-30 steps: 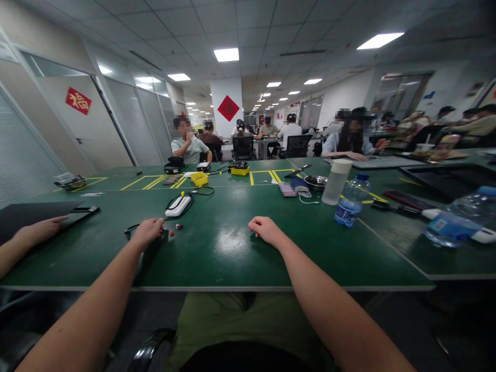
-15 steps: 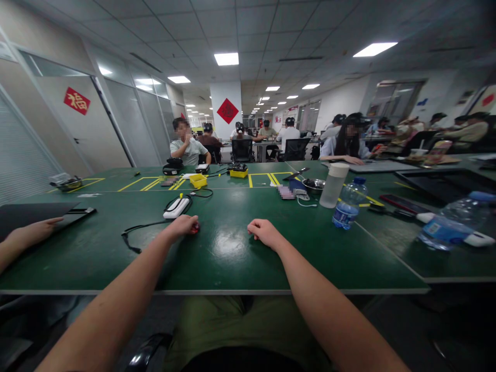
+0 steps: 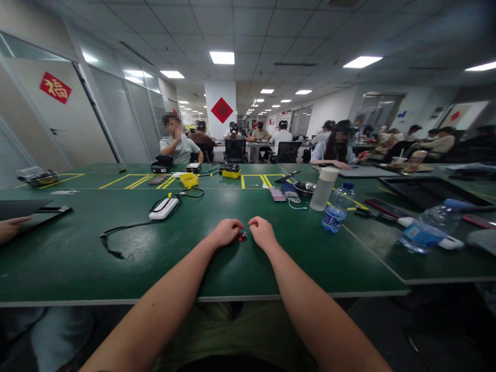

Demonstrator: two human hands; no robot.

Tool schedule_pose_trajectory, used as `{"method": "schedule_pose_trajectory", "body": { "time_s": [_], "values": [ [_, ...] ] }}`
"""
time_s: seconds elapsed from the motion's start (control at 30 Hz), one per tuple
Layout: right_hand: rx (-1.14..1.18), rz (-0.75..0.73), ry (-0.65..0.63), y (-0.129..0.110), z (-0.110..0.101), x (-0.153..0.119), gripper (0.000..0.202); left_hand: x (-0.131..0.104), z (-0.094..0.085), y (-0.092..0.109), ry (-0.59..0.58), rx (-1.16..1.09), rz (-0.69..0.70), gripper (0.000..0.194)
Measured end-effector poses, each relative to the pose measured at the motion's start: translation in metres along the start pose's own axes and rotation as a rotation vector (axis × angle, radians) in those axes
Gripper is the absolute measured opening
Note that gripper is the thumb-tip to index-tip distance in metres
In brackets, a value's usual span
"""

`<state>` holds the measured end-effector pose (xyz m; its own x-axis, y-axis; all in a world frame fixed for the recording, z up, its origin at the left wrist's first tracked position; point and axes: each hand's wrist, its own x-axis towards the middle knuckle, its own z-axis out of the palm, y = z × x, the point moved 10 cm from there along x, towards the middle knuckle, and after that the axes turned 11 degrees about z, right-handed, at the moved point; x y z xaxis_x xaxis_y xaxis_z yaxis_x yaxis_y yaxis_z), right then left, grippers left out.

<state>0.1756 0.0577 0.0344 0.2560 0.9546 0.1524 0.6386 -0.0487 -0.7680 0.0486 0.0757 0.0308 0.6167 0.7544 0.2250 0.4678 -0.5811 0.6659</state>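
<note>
Over the green table [image 3: 163, 268], my left hand [image 3: 228, 231] is closed, its fingers curled over a small red and dark object [image 3: 242, 236]. The object shows just below and beyond the fingertips, too small to name. My right hand [image 3: 262, 232] is close on the other side, its fingers curled in and facing the object across a narrow gap. Whatever may be inside the right fingers is hidden from view.
A white device with a black cord [image 3: 164, 208] lies left of my hands. A frosted bottle [image 3: 324, 191] and water bottles [image 3: 338, 209] stand to the right. Yellow trays [image 3: 189, 180] sit farther back. Another person's hand [image 3: 13, 227] rests at the left edge.
My left hand has moved right with the small red object, up close to my right hand. The right hand stays near the same place. The view has turned slightly right.
</note>
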Motion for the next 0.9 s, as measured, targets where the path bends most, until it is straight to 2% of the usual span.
{"method": "schedule_pose_trajectory", "body": {
  "time_s": [0.07,0.13,0.27,0.37,0.5,0.67,0.77,0.9],
  "values": [
    [-0.057,0.009,0.008,0.002,-0.001,0.0,0.016,-0.006,-0.002,0.013,0.021,0.118,0.112,0.025],
    [-0.086,-0.009,-0.015,0.0,0.002,-0.001,0.014,-0.01,0.001,0.02,0.0,0.217,0.163,0.028],
    [-0.107,-0.08,-0.102,-0.007,0.013,-0.006,0.013,-0.012,0.002,0.02,-0.029,0.384,0.136,0.023],
    [-0.079,-0.125,-0.14,-0.011,0.017,-0.009,0.014,-0.011,0.0,0.015,-0.049,0.388,0.113,0.014],
    [-0.059,-0.153,-0.165,-0.014,0.019,-0.01,0.015,-0.012,-0.001,0.012,-0.074,0.345,0.151,0.011],
    [-0.113,-0.146,-0.133,-0.012,0.019,-0.011,0.016,-0.011,-0.009,0.006,-0.021,0.338,0.137,0.021],
    [-0.213,-0.138,-0.117,-0.011,0.022,-0.012,0.023,-0.01,-0.01,0.005,-0.024,0.367,0.124,0.014],
    [-0.262,-0.163,-0.11,-0.013,0.025,-0.013,0.014,-0.01,-0.014,0.002,0.037,0.341,0.111,0.012]
  ]
}}
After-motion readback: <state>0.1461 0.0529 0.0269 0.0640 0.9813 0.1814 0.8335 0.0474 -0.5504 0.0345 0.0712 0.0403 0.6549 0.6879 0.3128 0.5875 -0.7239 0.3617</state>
